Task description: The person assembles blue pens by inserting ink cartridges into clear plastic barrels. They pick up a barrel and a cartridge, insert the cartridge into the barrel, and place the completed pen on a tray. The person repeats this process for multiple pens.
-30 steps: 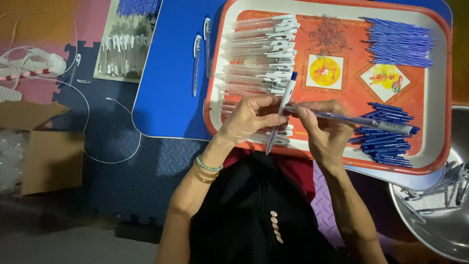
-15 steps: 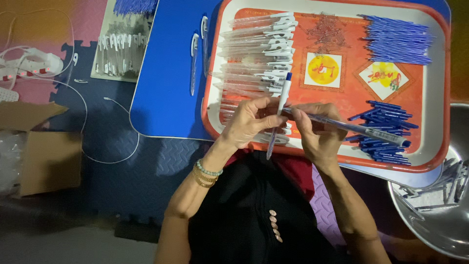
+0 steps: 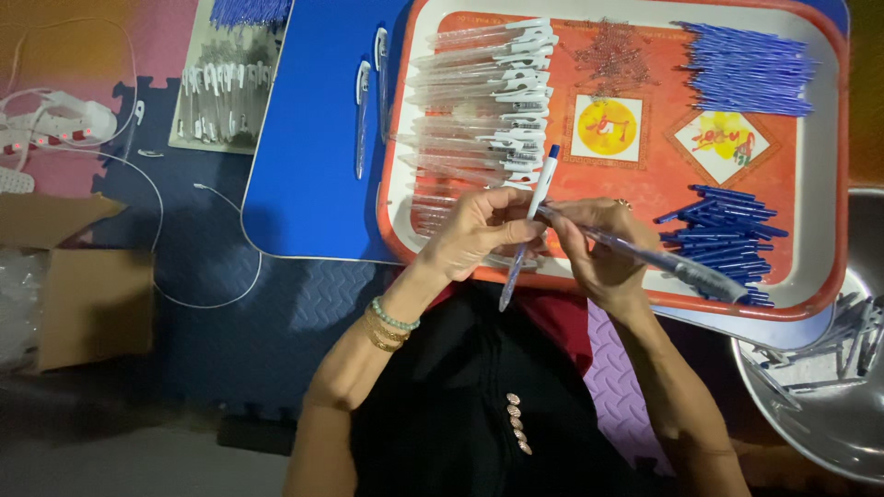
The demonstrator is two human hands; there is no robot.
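The left hand (image 3: 481, 232) is curled shut around a clear pen barrel with a white clip and blue tip (image 3: 525, 230), held nearly upright over the near edge of the red tray (image 3: 829, 184); the right hand (image 3: 599, 248) pinches a second clear pen (image 3: 672, 262), which slants out to the right above the tray; the 2 pens meet between the fingers; a row of clear pen barrels (image 3: 479, 101) lies on the tray beyond the left hand; blue refills (image 3: 727, 239) lie just past the right hand.
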